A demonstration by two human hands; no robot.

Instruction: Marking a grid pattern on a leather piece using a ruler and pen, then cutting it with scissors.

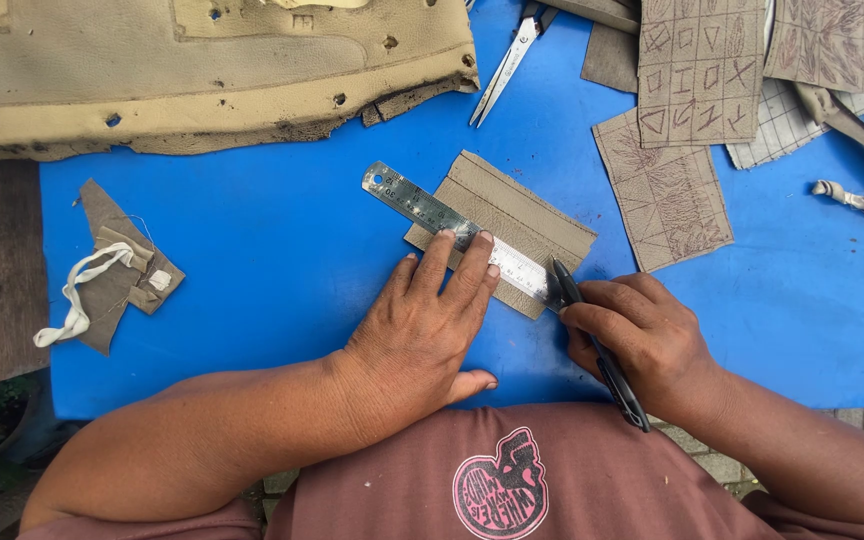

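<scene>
The left hand (422, 325) lies flat w/ fingers spread open, holding nothing; the fingertips (444, 237) press down on a metal ruler (452, 228). The ruler lies slanted across a small tan piece of leather (512, 215), which sits on the blue table (282, 260) near the middle, just in front of the person. The ruler's far end sticks out past the leather on the left & has a small hole in it. The right hand (642, 335) is closed around a black pen (597, 345), fingers wrapped tight on it. The pen tip touches the leather right at the ruler's edge, near the ruler's right end. The pen's back end points down toward the person's reddish-brown shirt (512, 480). At the top left is a big tan sheet (202, 70) w/ ragged edges & small holes. Silver scissors (507, 65) lie at the top, beside that sheet, well apart from both hands. At the top right are more tan pieces w/ drawn lines & shapes (702, 70), plus a checked cloth (802, 125) under some of them. On the left lies a small scrap w/ a white strip (112, 270) on it. A knotted white strip (852, 197) lies far right.
</scene>
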